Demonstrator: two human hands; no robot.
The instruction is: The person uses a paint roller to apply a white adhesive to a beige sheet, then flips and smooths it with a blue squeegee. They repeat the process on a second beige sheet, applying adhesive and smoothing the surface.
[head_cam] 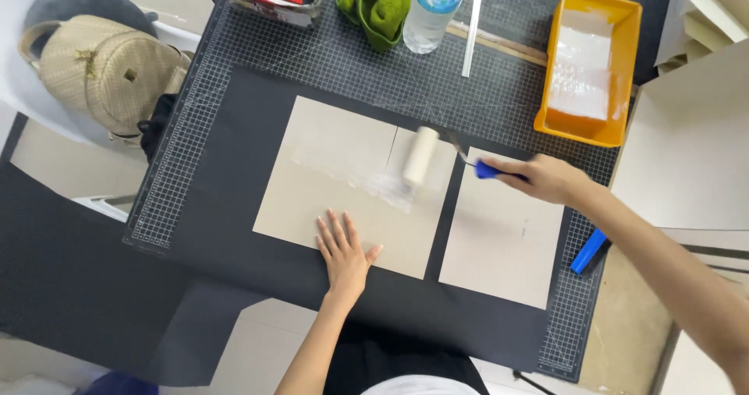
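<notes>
White roller (420, 155) lies on glue-smeared grey board (343, 200).

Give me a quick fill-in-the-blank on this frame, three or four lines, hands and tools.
1. The right hand holds a paint roller by its ____ handle.
2. The left hand lies ____ on the larger grey board.
3. The tray with white glue at the upper right is ____ in colour.
4. The roller head rests on the larger board, beside a ____ smear of glue.

Missing words: blue; flat; orange; white
</notes>
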